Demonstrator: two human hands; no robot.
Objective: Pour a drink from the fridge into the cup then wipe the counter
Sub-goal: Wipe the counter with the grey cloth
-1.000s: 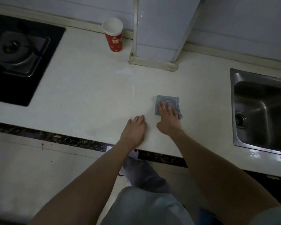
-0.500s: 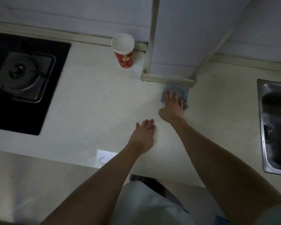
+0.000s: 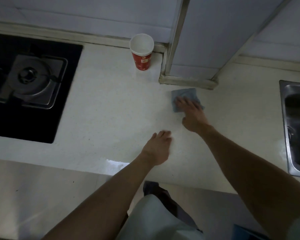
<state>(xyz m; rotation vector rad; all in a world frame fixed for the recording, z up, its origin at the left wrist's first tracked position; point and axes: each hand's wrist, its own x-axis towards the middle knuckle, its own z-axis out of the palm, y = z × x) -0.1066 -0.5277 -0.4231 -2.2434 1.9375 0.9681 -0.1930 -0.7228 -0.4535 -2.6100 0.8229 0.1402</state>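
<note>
A red paper cup [image 3: 142, 52] with a white inside stands upright at the back of the white counter [image 3: 107, 108], against the wall and left of a tiled pillar. A folded blue-grey cloth [image 3: 184, 95] lies flat on the counter just in front of the pillar's base. My right hand [image 3: 191, 115] presses down on the cloth with its fingers spread over the cloth's near half. My left hand [image 3: 158, 148] rests flat on the counter nearer the front edge, holding nothing. What the cup contains cannot be seen.
A black gas hob [image 3: 24, 85] with a steel burner fills the counter's left side. A steel sink [image 3: 296, 129] is set into the right side. The tiled pillar [image 3: 196, 49] juts out from the back wall between cup and sink.
My right hand first pushed the cloth away to the pillar's base, then drew it slightly back and left. The left hand stayed flat on the counter.
</note>
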